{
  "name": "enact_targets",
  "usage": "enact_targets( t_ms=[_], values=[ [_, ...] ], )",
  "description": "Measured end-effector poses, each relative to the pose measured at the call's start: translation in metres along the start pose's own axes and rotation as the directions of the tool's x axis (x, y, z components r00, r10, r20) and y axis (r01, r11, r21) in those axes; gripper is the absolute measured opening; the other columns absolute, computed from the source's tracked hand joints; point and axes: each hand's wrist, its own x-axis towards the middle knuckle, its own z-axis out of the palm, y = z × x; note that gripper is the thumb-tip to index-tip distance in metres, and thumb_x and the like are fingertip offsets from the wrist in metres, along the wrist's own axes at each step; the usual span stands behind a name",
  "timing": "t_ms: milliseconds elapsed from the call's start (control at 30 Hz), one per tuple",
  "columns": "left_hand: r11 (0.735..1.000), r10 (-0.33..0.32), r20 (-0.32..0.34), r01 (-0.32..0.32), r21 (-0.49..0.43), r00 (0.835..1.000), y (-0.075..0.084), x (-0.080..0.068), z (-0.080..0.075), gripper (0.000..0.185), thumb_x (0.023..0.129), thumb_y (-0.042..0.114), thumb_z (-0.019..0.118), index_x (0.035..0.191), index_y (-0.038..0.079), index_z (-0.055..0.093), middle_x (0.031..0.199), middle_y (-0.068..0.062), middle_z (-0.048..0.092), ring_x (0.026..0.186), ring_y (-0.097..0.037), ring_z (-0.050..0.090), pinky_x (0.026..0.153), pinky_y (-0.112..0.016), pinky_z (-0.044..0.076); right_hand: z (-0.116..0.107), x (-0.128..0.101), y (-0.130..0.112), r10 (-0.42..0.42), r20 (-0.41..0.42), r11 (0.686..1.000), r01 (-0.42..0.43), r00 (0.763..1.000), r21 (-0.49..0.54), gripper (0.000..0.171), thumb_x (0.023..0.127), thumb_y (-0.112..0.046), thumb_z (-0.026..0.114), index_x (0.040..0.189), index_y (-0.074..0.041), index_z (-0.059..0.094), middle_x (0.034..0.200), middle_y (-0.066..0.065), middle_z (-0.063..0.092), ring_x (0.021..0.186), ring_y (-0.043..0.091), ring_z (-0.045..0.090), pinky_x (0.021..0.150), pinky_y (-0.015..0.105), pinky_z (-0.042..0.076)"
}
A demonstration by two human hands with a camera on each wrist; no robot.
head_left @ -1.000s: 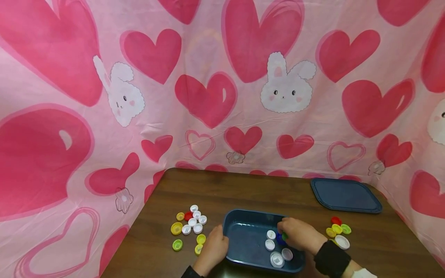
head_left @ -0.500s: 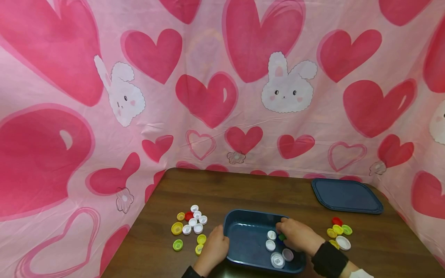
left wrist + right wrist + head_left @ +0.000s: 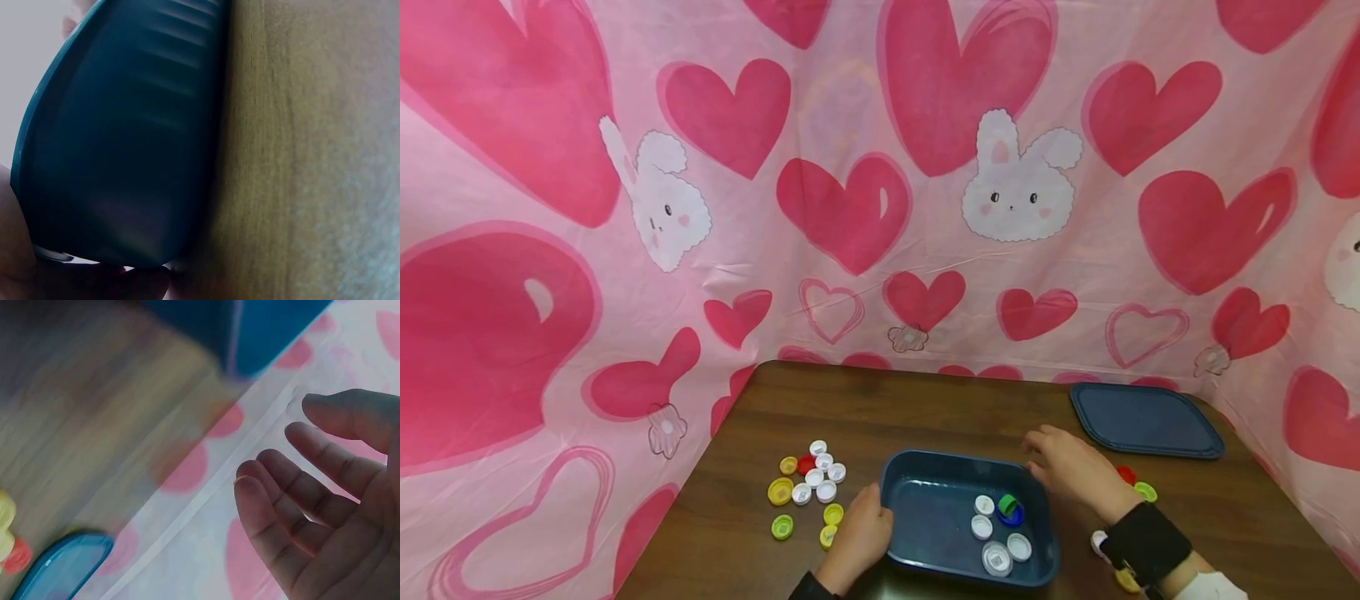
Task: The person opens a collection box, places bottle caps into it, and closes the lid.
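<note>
A dark blue rectangular box (image 3: 928,521) stands on the table, and its outer wall (image 3: 125,137) fills much of the left wrist view. My left hand (image 3: 859,529) grips its left edge. Inside, toward the right, lie several white bottle caps (image 3: 981,527) and a green cap (image 3: 1007,504) resting on a blue cap (image 3: 1012,518). My right hand (image 3: 1078,468) is over the box's right back corner, apart from the caps. The right wrist view shows that hand (image 3: 325,494) holding nothing, its fingers relaxed and slightly bent.
Left of the box lies a group of white, yellow, red and green caps (image 3: 815,478). More caps, including a green one (image 3: 1146,491), lie at the right, partly hidden by my right arm. A dark blue lid (image 3: 1146,421) lies at the back right. A heart-patterned cloth (image 3: 842,217) hangs behind.
My right hand has let go of the green cap, leaving it on the blue one, and has risen out of the box to the right. My left hand has stayed put.
</note>
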Motion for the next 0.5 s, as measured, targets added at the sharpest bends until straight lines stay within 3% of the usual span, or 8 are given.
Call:
enact_targets(
  t_ms=[100,300,500],
  values=[
    [1.000,-0.003,-0.001,0.003,-0.003,1.000,0.000,0.000,0.000,0.034,0.094,0.004,0.054,0.124,-0.013,0.055,0.114,-0.024,0.061,0.110,-0.043,0.060,0.097,-0.066,0.045,-0.004,-0.001,0.019,0.065,0.006,0.998,-0.065,0.998,-0.006,0.016,0.084,-0.013,0.076,0.099,-0.011,0.069,0.093,0.002,0.063,0.081,0.019,0.062,0.073,0.042,0.056],
    [1.000,-0.006,0.000,0.006,-0.008,1.000,0.000,0.001,0.000,0.034,0.094,0.004,0.054,0.124,-0.012,0.055,0.115,-0.023,0.061,0.111,-0.042,0.060,0.097,-0.066,0.045,-0.004,-0.009,0.061,0.203,0.101,0.979,-0.203,0.974,-0.012,0.033,0.085,-0.014,0.073,0.113,0.003,0.066,0.099,0.014,0.064,0.091,0.033,0.063,0.082,0.054,0.054],
    [1.000,-0.012,0.008,0.012,-0.011,1.000,-0.001,0.001,0.000,0.035,0.095,0.004,0.055,0.125,-0.012,0.055,0.115,-0.023,0.061,0.111,-0.042,0.059,0.097,-0.066,0.045,0.001,-0.019,0.094,0.272,0.159,0.962,-0.274,0.949,-0.010,0.034,0.085,-0.014,0.071,0.110,0.008,0.064,0.098,0.018,0.063,0.092,0.036,0.061,0.083,0.056,0.052]
  ],
)
